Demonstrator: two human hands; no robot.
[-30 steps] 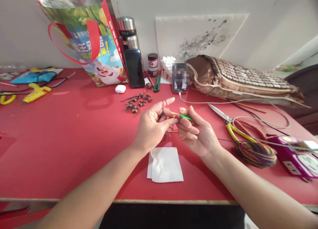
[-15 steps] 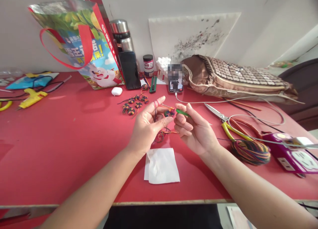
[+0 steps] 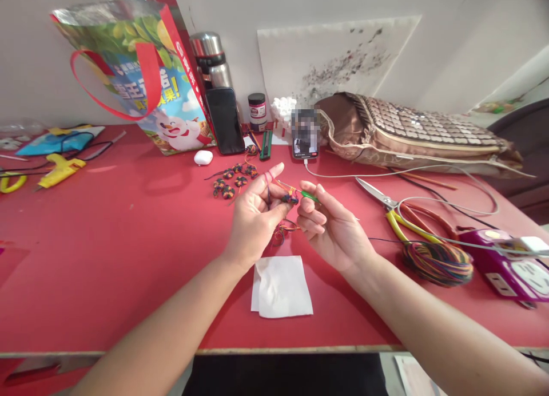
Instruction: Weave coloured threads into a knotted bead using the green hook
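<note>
My left hand [image 3: 256, 216] is raised over the red table [image 3: 107, 230], pinching a small multicoloured knotted piece [image 3: 291, 198] with cord wound round a finger. My right hand [image 3: 332, 227] faces it, fingers closed on a thin green-handled hook [image 3: 309, 196] whose tip meets the knot. Loose coloured cord [image 3: 281, 233] hangs down between the hands. A folded white tissue [image 3: 281, 286] lies on the table just below them. Several finished knotted pieces [image 3: 231, 181] lie beyond my left hand.
Yellow-handled scissors [image 3: 388, 210] and a skein of multicoloured cord [image 3: 437, 262] lie to the right, next to a purple power strip [image 3: 510, 270]. A phone on a cable [image 3: 305, 134], a black phone [image 3: 225, 120], a flask [image 3: 210, 58], a gift bag [image 3: 141, 75], a beaded cushion [image 3: 416, 135] and a yellow glue gun [image 3: 60, 170] stand behind.
Both hands have shifted slightly left and a little farther from me, still together. The knotted piece now shows more plainly between the fingertips than a second ago.
</note>
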